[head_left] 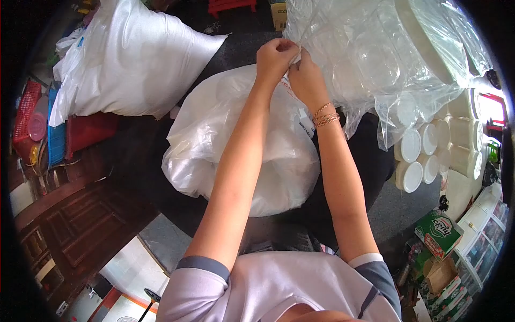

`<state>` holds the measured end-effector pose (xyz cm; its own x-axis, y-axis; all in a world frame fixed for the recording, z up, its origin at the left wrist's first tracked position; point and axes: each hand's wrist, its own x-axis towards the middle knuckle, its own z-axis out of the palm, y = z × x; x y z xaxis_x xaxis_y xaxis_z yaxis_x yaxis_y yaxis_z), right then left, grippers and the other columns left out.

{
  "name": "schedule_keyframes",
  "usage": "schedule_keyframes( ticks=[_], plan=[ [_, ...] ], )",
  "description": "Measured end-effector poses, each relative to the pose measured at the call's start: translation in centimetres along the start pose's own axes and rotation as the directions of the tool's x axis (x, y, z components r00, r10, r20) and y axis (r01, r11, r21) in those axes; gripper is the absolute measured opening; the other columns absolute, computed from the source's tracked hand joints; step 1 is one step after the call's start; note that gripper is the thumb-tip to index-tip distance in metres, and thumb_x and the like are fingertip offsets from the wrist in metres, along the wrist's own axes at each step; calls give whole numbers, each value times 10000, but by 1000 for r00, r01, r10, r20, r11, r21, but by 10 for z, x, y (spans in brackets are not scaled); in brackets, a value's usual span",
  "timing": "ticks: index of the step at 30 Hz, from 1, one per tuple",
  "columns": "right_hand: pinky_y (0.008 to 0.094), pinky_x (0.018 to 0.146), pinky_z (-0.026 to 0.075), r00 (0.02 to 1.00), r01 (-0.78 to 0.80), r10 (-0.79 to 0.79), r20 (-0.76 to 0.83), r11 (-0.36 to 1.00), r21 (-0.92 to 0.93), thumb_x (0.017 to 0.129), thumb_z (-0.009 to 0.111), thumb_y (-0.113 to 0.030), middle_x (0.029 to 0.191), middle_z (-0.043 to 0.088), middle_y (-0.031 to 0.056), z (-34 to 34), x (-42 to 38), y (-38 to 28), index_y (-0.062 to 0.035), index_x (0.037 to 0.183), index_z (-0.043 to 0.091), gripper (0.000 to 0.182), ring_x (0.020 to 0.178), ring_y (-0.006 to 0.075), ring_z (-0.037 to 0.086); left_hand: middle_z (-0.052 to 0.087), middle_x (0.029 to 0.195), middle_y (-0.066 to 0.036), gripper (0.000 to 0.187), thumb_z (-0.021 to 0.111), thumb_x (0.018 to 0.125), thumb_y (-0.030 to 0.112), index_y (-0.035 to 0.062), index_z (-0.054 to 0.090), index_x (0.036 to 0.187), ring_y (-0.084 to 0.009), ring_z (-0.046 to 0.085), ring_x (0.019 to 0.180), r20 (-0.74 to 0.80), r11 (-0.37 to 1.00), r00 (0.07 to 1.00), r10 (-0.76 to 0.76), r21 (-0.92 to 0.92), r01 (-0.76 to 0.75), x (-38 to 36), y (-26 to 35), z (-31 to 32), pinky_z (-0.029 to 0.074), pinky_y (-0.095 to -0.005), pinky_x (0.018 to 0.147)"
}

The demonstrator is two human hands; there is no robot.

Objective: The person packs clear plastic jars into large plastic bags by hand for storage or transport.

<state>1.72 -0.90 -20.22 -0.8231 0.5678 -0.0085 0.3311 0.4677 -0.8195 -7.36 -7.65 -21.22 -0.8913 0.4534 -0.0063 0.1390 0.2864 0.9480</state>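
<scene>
As the head view is looking down over two reaching forearms, the translucent bag [284, 161] is lying at the middle of the clock face, bulging beneath and between them, while its printed upper edge is running up towards twelve to one o'clock. There the left hand [276, 59] is curling its fingers in and pressing fingertips and thumb together on a small white pinch of the film, and the right hand [308, 80], just beside it, is closing on the same bit from the four o'clock side; the exact grip is partly hiding behind the knuckles. Judging by its creases and sheen, the bag is probably behaving as something soft, thin and rather slippery, more bulky than heavy, though the contents are not showing clearly enough to tell their weight or fragility. The gathered edge is offering the surest hold, ideally with several folds together, since a single layer is likely to be stretching or tearing; the rounded underside is seeming better suited to a spread palm. A stuffed white sack [139, 64] is leaning at ten o'clock, clear plastic wrapping [375, 59] is spreading at one to two, and white tubs [411, 145] are standing near three.
</scene>
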Motion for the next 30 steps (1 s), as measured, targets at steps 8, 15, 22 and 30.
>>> schedule_keyframes(
  ticks=[8, 15, 22, 30],
  plan=[
    [459, 781, 518, 982, -182, 182, 47, 856, 483, 935, 521, -200, 862, 682, 274, -6, 8, -1, 61, 1303, 537, 452, 876, 446, 666, 699, 944, -53, 327, 679, 848, 229, -6, 690, 1076, -161, 641, 814, 88, 954, 980, -178, -228, 194, 0, -15, 1, 515, -300, 756],
    [459, 734, 513, 991, 48, -31, -133, 991, 125, 937, 522, -195, 813, 670, 269, 2, 14, 11, 38, 1116, 629, 312, 797, 435, 664, 633, 1119, -37, 355, 619, 932, 269, 64, 605, 1221, -132, 581, 1026, 222, 553, 924, -312, -749, 366, 9, -44, -19, 477, -324, 878],
    [425, 685, 512, 993, -40, 62, -100, 977, 209, 956, 521, -200, 759, 682, 218, -5, 10, -5, 48, 1066, 642, 297, 736, 350, 692, 682, 1097, -68, 365, 694, 907, 341, 49, 692, 1128, -161, 611, 1058, 187, 886, 968, -168, -402, 231, -7, -10, -25, 470, -310, 905],
    [437, 671, 520, 986, -116, 139, -92, 967, 228, 976, 505, -190, 777, 690, 218, -2, 9, -6, 25, 1043, 671, 280, 734, 361, 695, 736, 956, -97, 321, 712, 883, 297, 12, 722, 1031, -167, 682, 887, 78, 999, 996, 42, 6, -43, -4, -3, -14, 510, -289, 818]
  ],
)
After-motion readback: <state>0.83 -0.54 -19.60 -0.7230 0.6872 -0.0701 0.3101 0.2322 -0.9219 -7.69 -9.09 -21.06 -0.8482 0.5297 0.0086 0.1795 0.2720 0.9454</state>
